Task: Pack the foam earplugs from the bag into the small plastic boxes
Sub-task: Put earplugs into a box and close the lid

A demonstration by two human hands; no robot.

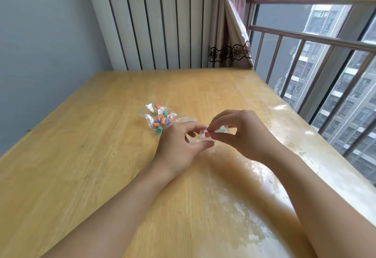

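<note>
Task looks early-to-mid. Clear bag [160, 118] lies on the wooden surface [91, 156] just left of the hands, w/ approx. a dozen orange, teal and blue foam earplugs [160, 122] inside, so most are unpacked. Both hands work one small clear plastic box [203, 134] just above the surface: left hand [183, 143] holds it between thumb and fingers, right hand [238, 131] pinches its top edge; something teal shows inside, prob. an earplug. Can't tell if lid is open. No filled boxes visible elsewhere.
</note>
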